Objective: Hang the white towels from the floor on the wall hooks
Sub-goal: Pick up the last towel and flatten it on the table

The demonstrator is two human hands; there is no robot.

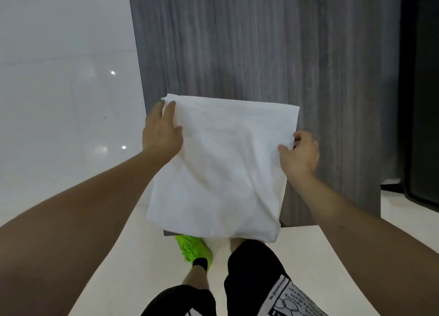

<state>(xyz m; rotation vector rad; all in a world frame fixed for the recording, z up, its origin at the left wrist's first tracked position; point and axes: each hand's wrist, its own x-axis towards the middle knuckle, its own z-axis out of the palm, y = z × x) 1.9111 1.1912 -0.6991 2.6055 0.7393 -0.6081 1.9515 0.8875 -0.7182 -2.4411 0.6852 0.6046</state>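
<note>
A white towel (221,163) is held spread out in front of me, hanging down over my legs. My left hand (162,131) grips its upper left edge, fingers curled over the cloth near the top corner. On the right side, my right hand (299,153) pinches the right edge between thumb and fingers. The towel hangs against a grey wood-grain wall panel (261,42). No wall hook shows in this view.
A glossy white tiled wall (64,78) stands to the left of the grey panel. A dark doorway or cabinet (420,90) is at the far right. Below are the pale floor (114,256), my green shoe (193,249) and black shorts (251,268).
</note>
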